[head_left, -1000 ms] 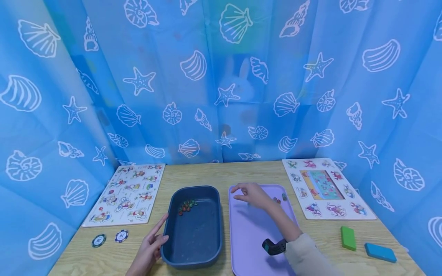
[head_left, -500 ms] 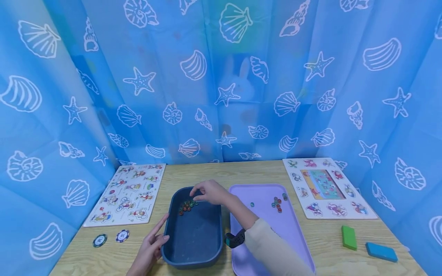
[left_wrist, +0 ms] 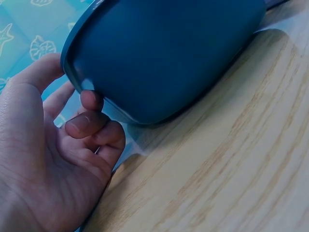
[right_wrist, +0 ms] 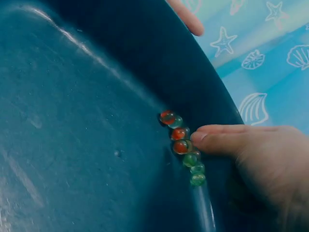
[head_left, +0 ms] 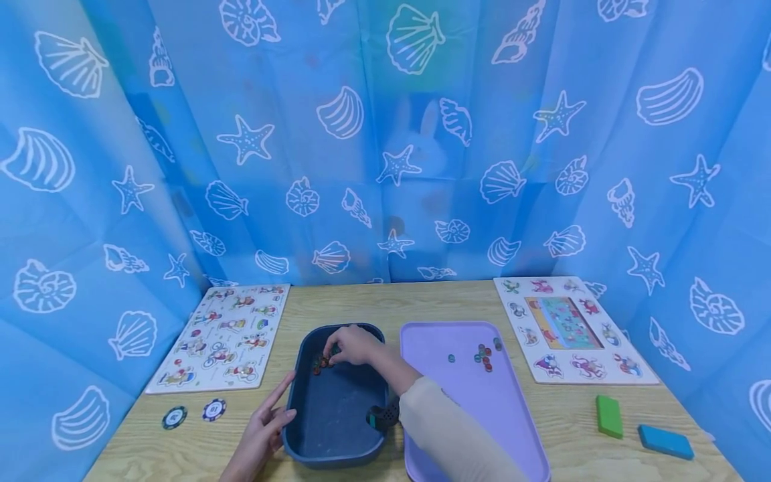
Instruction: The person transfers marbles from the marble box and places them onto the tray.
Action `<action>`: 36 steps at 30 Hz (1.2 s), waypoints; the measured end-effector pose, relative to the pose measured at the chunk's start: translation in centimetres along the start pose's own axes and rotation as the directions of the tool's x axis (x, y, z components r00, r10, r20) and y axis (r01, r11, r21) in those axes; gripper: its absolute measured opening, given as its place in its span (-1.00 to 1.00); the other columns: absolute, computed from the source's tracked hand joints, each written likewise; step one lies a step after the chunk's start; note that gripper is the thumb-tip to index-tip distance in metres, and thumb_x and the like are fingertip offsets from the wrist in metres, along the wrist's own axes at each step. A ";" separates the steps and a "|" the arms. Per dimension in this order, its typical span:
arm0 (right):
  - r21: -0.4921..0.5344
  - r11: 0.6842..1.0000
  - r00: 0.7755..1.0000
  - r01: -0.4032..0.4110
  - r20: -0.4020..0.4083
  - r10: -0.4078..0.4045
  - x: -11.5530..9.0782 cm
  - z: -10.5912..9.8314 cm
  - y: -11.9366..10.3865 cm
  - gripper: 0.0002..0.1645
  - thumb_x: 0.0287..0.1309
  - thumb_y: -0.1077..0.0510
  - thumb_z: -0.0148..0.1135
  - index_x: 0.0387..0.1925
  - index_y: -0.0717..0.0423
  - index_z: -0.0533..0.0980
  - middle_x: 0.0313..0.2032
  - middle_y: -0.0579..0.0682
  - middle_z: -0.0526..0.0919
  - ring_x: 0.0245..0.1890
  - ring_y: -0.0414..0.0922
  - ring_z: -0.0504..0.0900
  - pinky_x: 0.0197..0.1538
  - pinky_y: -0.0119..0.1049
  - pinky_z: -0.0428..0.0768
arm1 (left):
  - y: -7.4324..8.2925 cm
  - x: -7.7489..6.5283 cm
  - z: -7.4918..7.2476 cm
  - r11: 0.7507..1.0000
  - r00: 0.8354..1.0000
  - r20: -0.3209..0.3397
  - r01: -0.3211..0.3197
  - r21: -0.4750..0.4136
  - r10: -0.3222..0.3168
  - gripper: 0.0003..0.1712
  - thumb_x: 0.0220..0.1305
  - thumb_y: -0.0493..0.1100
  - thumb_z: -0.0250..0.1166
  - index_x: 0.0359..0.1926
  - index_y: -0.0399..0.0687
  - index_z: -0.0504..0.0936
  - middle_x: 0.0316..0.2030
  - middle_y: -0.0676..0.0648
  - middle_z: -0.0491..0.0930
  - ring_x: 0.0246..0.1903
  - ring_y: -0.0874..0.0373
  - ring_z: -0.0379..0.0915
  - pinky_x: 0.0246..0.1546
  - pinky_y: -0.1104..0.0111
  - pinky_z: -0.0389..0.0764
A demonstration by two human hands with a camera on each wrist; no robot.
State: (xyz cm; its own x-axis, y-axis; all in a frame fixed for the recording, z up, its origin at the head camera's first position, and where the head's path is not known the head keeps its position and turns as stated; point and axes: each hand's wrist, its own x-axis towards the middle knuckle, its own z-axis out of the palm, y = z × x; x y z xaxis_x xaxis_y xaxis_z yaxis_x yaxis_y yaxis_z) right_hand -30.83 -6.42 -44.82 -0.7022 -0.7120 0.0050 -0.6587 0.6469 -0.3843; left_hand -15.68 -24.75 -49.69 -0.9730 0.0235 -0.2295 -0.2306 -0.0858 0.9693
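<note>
The right hand is down in the dark blue bin, fingertips at the marbles along its far left; I can't tell whether it grips one. The left hand, thumb and index spread apart, touches the bin's left side.

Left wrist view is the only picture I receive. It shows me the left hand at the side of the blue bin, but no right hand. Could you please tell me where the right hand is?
Observer: The right hand is inside the blue bin, toward its far end.
Operator: Thank you. What lies next to that hand there?
Observer: A small group of marbles, orange and green.
Operator: I understand. Are there also marbles outside of the bin?
Observer: Yes, other marbles lie on the purple tray, to the right of the bin.
</note>
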 end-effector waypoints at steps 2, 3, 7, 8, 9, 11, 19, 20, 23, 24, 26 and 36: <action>-0.028 1.000 1.000 -0.015 0.019 0.016 0.2 0.3 0.0 -0.86 0.02 0.00 0.25 -0.31 -0.20 0.60 -0.43 -0.27 0.54 -0.58 -0.29 0.38 -0.42 -0.46 0.35 | 0.0 0.1 -0.1 1.000 1.000 -0.016 -0.001 0.023 0.001 -0.27 0.12 -0.08 0.21 0.30 0.36 0.14 -0.66 0.06 0.27 -0.79 0.26 0.12 -0.72 0.48 0.21; -0.036 0.999 0.999 -0.028 0.029 0.029 0.3 0.4 0.1 -0.86 0.01 0.00 0.25 -0.31 -0.21 0.60 -0.39 -0.26 0.56 -0.53 -0.29 0.41 -0.38 -0.44 0.38 | 0.0 0.1 -0.1 0.999 1.000 -0.023 0.001 0.036 0.000 -0.27 0.12 -0.07 0.22 0.30 0.37 0.15 -0.66 0.06 0.27 -0.79 0.26 0.12 -0.73 0.47 0.21; -0.055 0.996 0.996 -0.077 0.052 0.079 0.4 0.8 0.1 -0.87 -0.02 -0.04 0.27 -0.34 -0.25 0.60 -0.23 -0.28 0.58 -0.34 -0.32 0.49 -0.21 -0.40 0.44 | 0.0 0.2 -0.2 0.999 1.000 -0.030 0.002 0.041 -0.001 -0.27 0.11 -0.05 0.22 0.29 0.39 0.16 -0.67 0.06 0.26 -0.79 0.25 0.10 -0.72 0.46 0.20; -0.055 0.995 0.994 -0.086 0.058 0.089 0.4 0.8 0.2 -0.88 -0.03 -0.04 0.28 -0.36 -0.26 0.60 -0.25 -0.26 0.59 -0.34 -0.30 0.49 -0.22 -0.39 0.45 | 0.0 0.3 -0.2 0.999 1.000 -0.026 0.002 0.034 -0.001 -0.27 0.11 -0.05 0.22 0.29 0.39 0.16 -0.67 0.06 0.26 -0.79 0.24 0.10 -0.72 0.46 0.21; -0.051 0.994 0.993 -0.092 0.063 0.095 0.4 0.8 0.2 -0.90 -0.03 -0.04 0.28 -0.37 -0.25 0.60 -0.30 -0.24 0.59 -0.38 -0.28 0.49 -0.25 -0.38 0.45 | -0.1 0.3 -0.2 1.000 1.000 -0.021 0.001 0.026 0.000 -0.27 0.11 -0.06 0.22 0.29 0.39 0.16 -0.67 0.06 0.26 -0.79 0.24 0.10 -0.71 0.46 0.20; -0.048 0.994 0.993 -0.096 0.070 0.099 0.3 0.8 0.2 -0.92 -0.04 -0.04 0.28 -0.41 -0.25 0.59 -0.44 -0.23 0.57 -0.47 -0.27 0.46 -0.34 -0.39 0.42 | -0.1 0.3 -0.1 1.000 1.000 -0.013 -0.001 0.019 0.002 -0.27 0.11 -0.06 0.22 0.29 0.40 0.16 -0.66 0.06 0.26 -0.79 0.24 0.09 -0.70 0.47 0.21; -0.009 1.000 1.000 -0.013 0.026 0.013 -0.8 -1.1 -0.3 -0.86 0.00 -0.03 0.25 -0.34 -0.17 0.60 -0.62 -0.23 0.41 -0.64 -0.27 0.30 -0.49 -0.44 0.30 | -0.1 0.2 -0.1 1.000 1.000 -0.023 -0.004 0.030 0.005 -0.28 0.14 -0.08 0.20 0.30 0.37 0.14 -0.66 0.06 0.27 -0.80 0.26 0.09 -0.72 0.48 0.20; 0.002 1.000 1.000 0.000 0.013 0.000 -1.1 -1.6 -0.4 -0.84 0.01 -0.02 0.25 -0.32 -0.15 0.60 -0.61 -0.21 0.41 -0.63 -0.26 0.30 -0.48 -0.44 0.30 | -0.1 0.2 -0.1 0.999 1.000 -0.028 -0.003 0.032 0.003 -0.28 0.13 -0.08 0.20 0.30 0.37 0.14 -0.65 0.06 0.27 -0.80 0.26 0.09 -0.73 0.48 0.20; 0.042 0.999 0.999 0.032 -0.033 -0.030 -2.1 -3.2 -0.6 -0.84 0.03 -0.01 0.22 -0.30 -0.12 0.60 -0.57 -0.21 0.44 -0.59 -0.25 0.29 -0.45 -0.44 0.30 | 0.0 0.1 0.0 0.999 0.999 -0.042 0.001 0.049 0.001 -0.28 0.12 -0.07 0.21 0.29 0.38 0.15 -0.66 0.05 0.27 -0.79 0.26 0.10 -0.73 0.47 0.20; 0.047 0.998 0.998 0.043 -0.049 -0.041 -2.5 -3.8 -0.5 -0.83 0.04 -0.01 0.22 -0.30 -0.13 0.60 -0.58 -0.21 0.42 -0.60 -0.26 0.28 -0.44 -0.45 0.30 | 0.0 0.1 0.0 0.999 0.999 -0.044 0.003 0.051 -0.001 -0.28 0.12 -0.08 0.21 0.29 0.38 0.16 -0.66 0.05 0.28 -0.79 0.26 0.10 -0.73 0.47 0.19; 0.075 0.996 0.996 0.056 -0.080 -0.050 -3.4 -4.7 -0.2 -0.83 0.05 -0.02 0.21 -0.28 -0.14 0.59 -0.57 -0.21 0.44 -0.58 -0.26 0.32 -0.42 -0.44 0.33 | 0.0 0.1 0.0 0.998 0.999 -0.052 0.004 0.064 -0.001 -0.28 0.12 -0.07 0.21 0.29 0.37 0.16 -0.68 0.05 0.26 -0.79 0.25 0.11 -0.74 0.47 0.19; 0.174 0.985 0.970 0.001 -0.239 0.042 -8.8 -6.9 5.7 -0.84 0.05 0.02 0.22 -0.30 -0.09 0.60 -0.67 -0.20 0.36 -0.72 -0.23 0.10 -0.57 -0.40 0.15 | 0.1 0.0 0.1 0.998 0.998 -0.060 0.025 0.058 -0.021 -0.27 0.11 -0.07 0.22 0.28 0.41 0.16 -0.67 0.06 0.26 -0.79 0.25 0.10 -0.73 0.46 0.20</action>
State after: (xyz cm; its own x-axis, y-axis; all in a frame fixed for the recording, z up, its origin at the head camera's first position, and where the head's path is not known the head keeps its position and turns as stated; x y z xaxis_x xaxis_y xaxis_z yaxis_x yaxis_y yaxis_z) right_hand -30.24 5.39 -40.66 -0.7733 -0.5984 0.2097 -0.6019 0.5888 -0.5394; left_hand -15.67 -24.61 -49.59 -0.9663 -0.0348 -0.2550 -0.2542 -0.0270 0.9668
